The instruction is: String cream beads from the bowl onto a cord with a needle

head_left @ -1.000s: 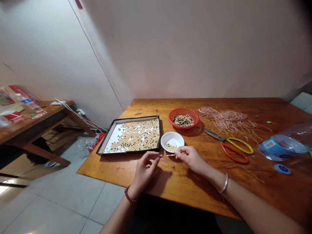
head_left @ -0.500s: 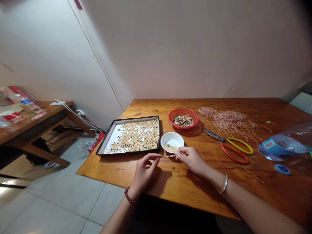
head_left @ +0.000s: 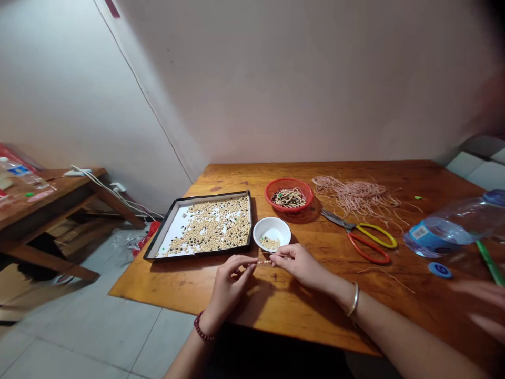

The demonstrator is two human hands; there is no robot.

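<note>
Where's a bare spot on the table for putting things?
Bare: the table's front-left corner, below the black tray and beside the left hand, and the wood below the scissors. Crowded: around the white bowl, red basket and pink cords.

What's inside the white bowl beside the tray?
A small heap of pale beads sits in the white bowl; the bowl's floor under the heap is covered, so anything beneath cannot be seen.

The small beads [head_left: 264,261] look smooth and the white ceramic bowl [head_left: 281,225] glossy. The wooden table [head_left: 300,316] has a shiny varnish — the scissors [head_left: 374,238] have plastic handles.
</note>
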